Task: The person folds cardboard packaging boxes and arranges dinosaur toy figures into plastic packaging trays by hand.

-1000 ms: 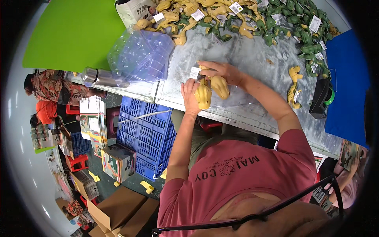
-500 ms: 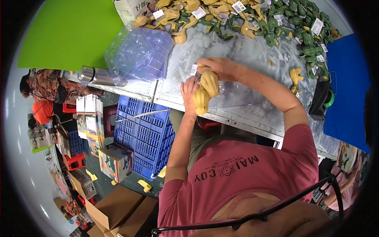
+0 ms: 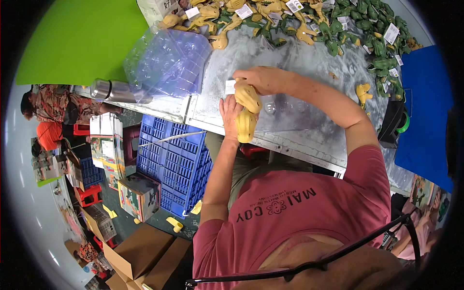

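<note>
Two yellow dinosaur heads are in front of me over the table edge, one above the other. My right hand is closed at the upper dinosaur head, its fingertips beside a white tag. The lower dinosaur head rests against my left hand, whose fingers point up along its left side. My left thumb and palm are mostly behind the toy. Whether the heads belong to one toy or two I cannot tell. Under my right forearm lies a clear plastic tray on the metal table.
Yellow dinosaurs and green dinosaurs are heaped along the far side, with tags. Clear blister trays and a steel flask stand left. A single yellow dinosaur lies right, near a blue board. Blue crates are below.
The dinosaur heads have turned in my hands, the upper one tipping down to the right. My right hand has shifted slightly left, and the tag has turned flatter to view.
</note>
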Tool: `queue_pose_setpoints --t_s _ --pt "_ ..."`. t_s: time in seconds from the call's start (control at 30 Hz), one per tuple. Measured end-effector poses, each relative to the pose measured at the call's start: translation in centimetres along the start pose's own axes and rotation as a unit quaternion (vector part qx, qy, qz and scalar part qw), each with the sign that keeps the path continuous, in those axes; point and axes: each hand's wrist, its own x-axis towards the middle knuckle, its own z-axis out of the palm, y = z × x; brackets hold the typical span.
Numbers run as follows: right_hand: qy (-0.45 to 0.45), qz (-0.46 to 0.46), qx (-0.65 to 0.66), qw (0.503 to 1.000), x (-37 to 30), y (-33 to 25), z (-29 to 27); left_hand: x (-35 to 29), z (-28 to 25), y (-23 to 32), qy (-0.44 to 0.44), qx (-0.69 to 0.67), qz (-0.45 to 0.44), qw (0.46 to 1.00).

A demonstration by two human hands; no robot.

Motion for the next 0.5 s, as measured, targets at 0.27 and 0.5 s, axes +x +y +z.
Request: queue_pose_setpoints --t_s 0.27,0.5 --pt "0.13 0.048 0.08 0.987 -1.7 3.3 2.0 0.8 -0.8 0.6 -0.012 0.01 0.005 1.0" --pt "0.135 0.103 0.106 0.98 -1.5 3.0 3.2 0.4 -0.4 -0.1 -0.02 0.03 0.021 0.999"
